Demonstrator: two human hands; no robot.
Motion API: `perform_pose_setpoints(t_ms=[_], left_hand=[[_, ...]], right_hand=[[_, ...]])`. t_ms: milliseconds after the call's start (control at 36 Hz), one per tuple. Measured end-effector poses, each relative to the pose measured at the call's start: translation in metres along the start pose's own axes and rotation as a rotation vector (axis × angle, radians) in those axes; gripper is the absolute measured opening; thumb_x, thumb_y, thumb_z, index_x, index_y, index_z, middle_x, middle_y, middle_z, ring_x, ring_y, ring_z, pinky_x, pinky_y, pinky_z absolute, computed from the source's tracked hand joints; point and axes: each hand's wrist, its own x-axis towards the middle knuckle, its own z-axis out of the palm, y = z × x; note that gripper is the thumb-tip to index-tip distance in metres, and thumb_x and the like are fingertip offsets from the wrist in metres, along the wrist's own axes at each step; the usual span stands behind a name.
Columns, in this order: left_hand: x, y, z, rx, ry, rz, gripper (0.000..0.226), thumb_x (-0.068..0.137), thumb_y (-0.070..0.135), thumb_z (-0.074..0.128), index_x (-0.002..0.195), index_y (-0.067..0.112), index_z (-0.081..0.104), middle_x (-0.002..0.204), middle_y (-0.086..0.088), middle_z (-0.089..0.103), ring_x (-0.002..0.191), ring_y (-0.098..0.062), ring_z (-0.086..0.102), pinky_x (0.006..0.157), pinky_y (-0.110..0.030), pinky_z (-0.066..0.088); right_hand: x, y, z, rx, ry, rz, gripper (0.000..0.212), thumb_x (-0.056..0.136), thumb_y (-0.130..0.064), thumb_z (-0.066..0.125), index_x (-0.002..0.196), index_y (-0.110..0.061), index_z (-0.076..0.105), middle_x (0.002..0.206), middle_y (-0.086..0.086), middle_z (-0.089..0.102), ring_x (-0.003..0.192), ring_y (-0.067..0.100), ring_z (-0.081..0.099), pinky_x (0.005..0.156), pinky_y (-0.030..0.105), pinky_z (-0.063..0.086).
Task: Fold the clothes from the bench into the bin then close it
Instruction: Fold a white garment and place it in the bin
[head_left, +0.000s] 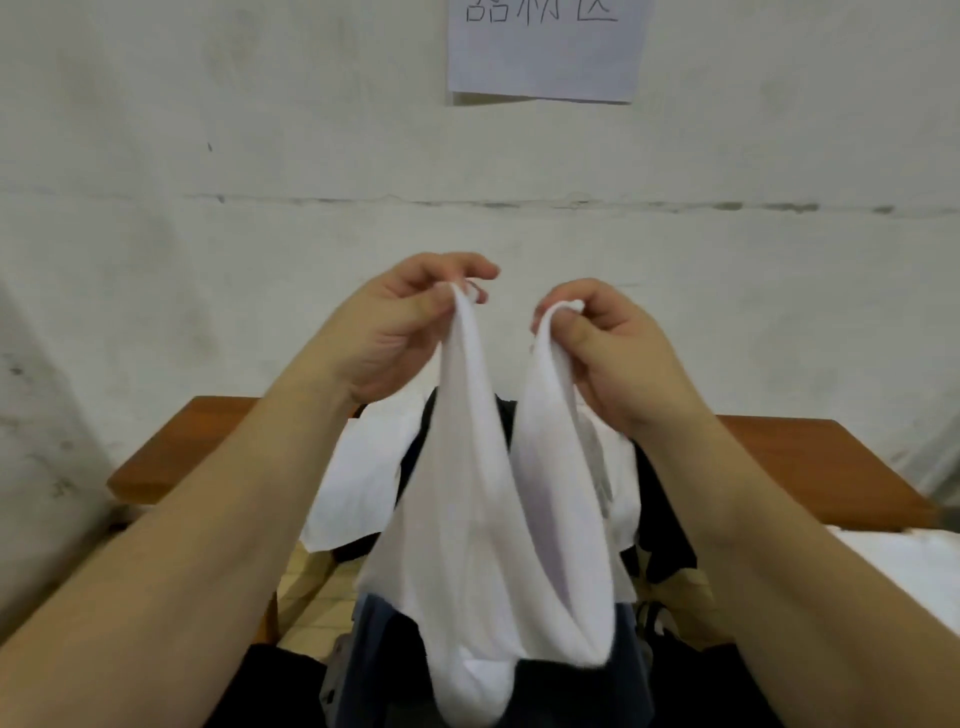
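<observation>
- The white garment (483, 499) hangs in the air in front of the person, pinched at two top points and drooping straight down from both grips, so its long axis runs vertically below the hands.
- The left hand (400, 332) has thumb and fingertips closed on one bunched peak of the cloth; the right hand (608, 348) is clamped the same way on the other peak, level with the first.
- The two grips sit near each other, not touching, with a slack dip of fabric between them; the cloth is not spread to its width.
- Neither hand is clearly nearer the garment's bulk: the mass hangs between and beneath both, its lowest fold sagging toward the person's lap.
- My judgement: the coming move turns on drawing the grips apart sideways to flatten the piece before any fold, since it hangs as two loose lobes.
- Beyond and below the grips, the wooden bench (810, 467) carries more clothes: a white piece (358, 483) lying under the left wrist and dark garments (660, 525) under the right wrist, partly hidden behind the hanging cloth.
- A pale flat surface (904, 577) shows outside the right forearm; whether it is the bin or its lid cannot be told, and no open container or contents can be made out.
- On the wall above the grips hangs a paper sign (545, 52).
</observation>
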Motion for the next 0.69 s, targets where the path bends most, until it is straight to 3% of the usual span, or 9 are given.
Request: perform_pose_setpoints(t_ms=[56,111,278,361,444,556,611,694], left_hand=[[0.003,-0.008,0.011,0.018,-0.026,0.013,0.022,0.084,0.009,0.070,0.073,0.027,0.074,0.109,0.006,0.070,0.096,-0.015,0.062,0.094,-0.030,0.047],[0.003,-0.014,0.020,-0.021,-0.075,0.005,0.008,0.082,0.018,0.076,0.077,0.025,0.075,0.113,0.004,0.068,0.101,-0.020,0.065,0.095,-0.037,0.049],[0.002,-0.021,0.026,-0.066,-0.065,-0.047,0.019,0.068,0.038,0.084,0.079,0.026,0.075,0.121,0.008,0.066,0.107,-0.018,0.066,0.085,-0.033,0.054],[0.005,-0.025,0.023,-0.013,-0.019,-0.088,0.046,0.066,0.042,0.085,0.108,0.029,0.070,0.127,0.005,0.062,0.115,-0.017,0.062,0.095,-0.032,0.051],[0.007,-0.026,0.019,0.086,0.011,-0.157,0.070,0.065,0.048,0.085,0.127,0.037,0.056,0.135,0.003,0.054,0.128,-0.015,0.054,0.111,-0.039,0.039],[0.007,-0.025,0.013,0.143,-0.027,-0.284,0.080,0.071,0.045,0.078,0.141,0.027,0.043,0.124,0.003,0.067,0.120,-0.018,0.061,0.114,-0.045,0.036],[0.007,-0.024,0.011,0.184,-0.039,-0.324,0.088,0.070,0.049,0.078,0.145,0.022,0.039,0.122,0.005,0.067,0.119,-0.017,0.061,0.112,-0.044,0.037],[0.006,-0.025,0.008,0.232,0.018,-0.380,0.094,0.068,0.053,0.083,0.144,0.020,0.040,0.124,0.008,0.066,0.120,-0.012,0.060,0.107,-0.038,0.040]], right_hand=[[-0.001,0.003,0.013,0.095,-0.044,-0.019,0.018,0.080,-0.019,0.076,0.070,-0.033,0.071,0.080,-0.007,0.068,0.075,0.012,0.059,0.074,0.025,0.047],[-0.003,0.004,0.021,0.172,-0.078,-0.033,0.023,0.083,-0.009,0.067,0.072,-0.030,0.069,0.083,-0.004,0.070,0.076,0.011,0.065,0.071,0.023,0.052],[-0.005,0.013,0.025,0.154,-0.030,-0.023,0.015,0.087,-0.014,0.064,0.079,-0.027,0.064,0.097,-0.005,0.070,0.089,0.015,0.065,0.079,0.028,0.055],[-0.005,0.019,0.023,0.138,-0.054,-0.010,0.009,0.093,-0.011,0.061,0.089,-0.018,0.057,0.109,-0.011,0.069,0.100,0.011,0.066,0.086,0.027,0.054],[-0.003,0.021,0.019,0.151,-0.079,0.007,0.010,0.092,-0.015,0.061,0.101,-0.016,0.057,0.126,-0.006,0.063,0.119,0.019,0.060,0.098,0.034,0.052],[0.002,0.017,0.013,0.051,-0.176,0.055,0.036,0.092,-0.025,0.061,0.127,-0.032,0.055,0.121,0.001,0.067,0.117,0.024,0.062,0.102,0.040,0.049],[0.004,0.014,0.011,-0.029,-0.180,0.063,0.032,0.096,-0.012,0.059,0.120,-0.031,0.061,0.111,-0.006,0.072,0.111,0.016,0.065,0.099,0.033,0.051],[0.006,0.010,0.008,-0.117,-0.134,0.069,0.027,0.095,0.002,0.057,0.103,-0.022,0.066,0.091,-0.018,0.073,0.092,-0.001,0.067,0.082,0.014,0.050]])
